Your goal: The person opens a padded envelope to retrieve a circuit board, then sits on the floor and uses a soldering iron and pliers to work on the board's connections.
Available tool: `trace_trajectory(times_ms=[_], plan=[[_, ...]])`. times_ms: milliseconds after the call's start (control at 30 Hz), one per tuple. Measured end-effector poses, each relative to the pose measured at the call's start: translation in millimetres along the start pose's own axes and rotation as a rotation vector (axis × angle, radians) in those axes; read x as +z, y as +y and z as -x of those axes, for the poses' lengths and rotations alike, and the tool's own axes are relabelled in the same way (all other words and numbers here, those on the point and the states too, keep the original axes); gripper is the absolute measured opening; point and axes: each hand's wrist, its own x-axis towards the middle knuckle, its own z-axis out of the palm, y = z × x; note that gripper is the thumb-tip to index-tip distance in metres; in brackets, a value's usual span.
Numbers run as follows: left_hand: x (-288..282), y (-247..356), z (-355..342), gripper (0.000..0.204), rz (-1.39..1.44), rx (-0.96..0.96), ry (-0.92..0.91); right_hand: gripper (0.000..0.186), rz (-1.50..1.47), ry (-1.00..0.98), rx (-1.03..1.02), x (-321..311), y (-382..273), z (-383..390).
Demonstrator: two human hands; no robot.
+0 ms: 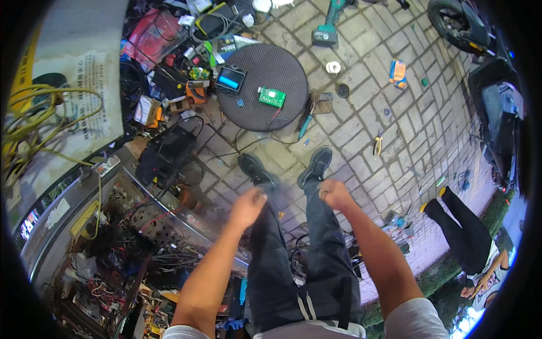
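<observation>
My left hand [248,207] hangs over my left shin with its fingers curled closed; a small dark patch shows at the fingertips. Over my right shin, my right hand [337,195] is closed, thumb and fingers pressed together. A faint blur lies between the hands, and I cannot make out what either one holds. Beyond my shoes stands a round dark stool [265,65] with a textured top. On it lie a green circuit board [272,97], with a red wire near its lower end, and a small black device with a blue lit screen [230,78].
A teal screwdriver-like tool [305,125], yellow-handled pliers [377,144], a tape roll [333,67] and a green power tool [326,35] lie on the paving. Piled parts and a metal-edged case of electronics [152,226] crowd the left. Another person [471,243] is at right, near a motorbike [457,25].
</observation>
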Motion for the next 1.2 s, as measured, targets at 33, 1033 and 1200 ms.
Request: trace_trajectory(times_ms=[33,1033,1200], plan=[[1.2,4.4,-23.9,0.036,-0.121,0.069,0.067,0.025,0.046,0.023,-0.022,3.5,33.1,-22.0],[-13.9,-1.2,-260.8,0.031,-0.181,1.021,0.272,0.030,0.511,0.159,-0.417,18.5,167.6,-274.1],[-10.9,5.5,-259.3,0.025,-0.153,0.955,0.299,0.035,0.759,0.048,-0.394,14.0,155.4,-281.6]])
